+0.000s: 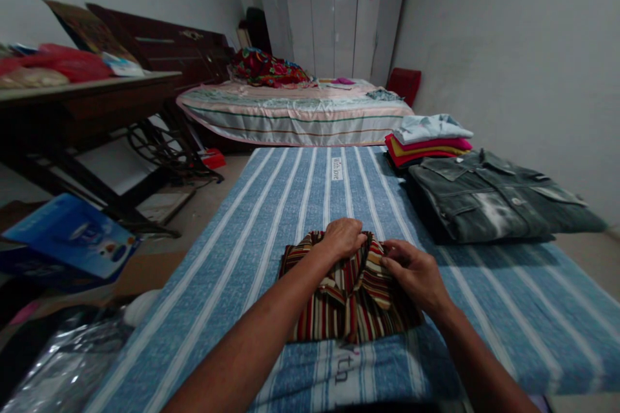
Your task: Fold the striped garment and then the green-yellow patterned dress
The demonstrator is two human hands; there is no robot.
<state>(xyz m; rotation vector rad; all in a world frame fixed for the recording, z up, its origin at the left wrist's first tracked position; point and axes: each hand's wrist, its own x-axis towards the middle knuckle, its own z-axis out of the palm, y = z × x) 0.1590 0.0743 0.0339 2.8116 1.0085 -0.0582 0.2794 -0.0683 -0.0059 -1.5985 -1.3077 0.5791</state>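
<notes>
A striped shirt (334,322) in red, brown, yellow and cream lies folded on the blue-and-white striped cloth (271,219), its collar toward the middle. My left hand (345,237) rests at the top of the collar, fingers curled over the fabric. At the collar's right side, my right hand (415,271) pinches the cloth between thumb and fingers. Part of the shirt is hidden beneath my left forearm.
To the right sit a folded dark green denim jacket (508,197) and a stack of folded clothes (431,135). Beyond the table is a bed (300,116). A sewing machine table (97,93) and a blue box (82,239) stand on the left.
</notes>
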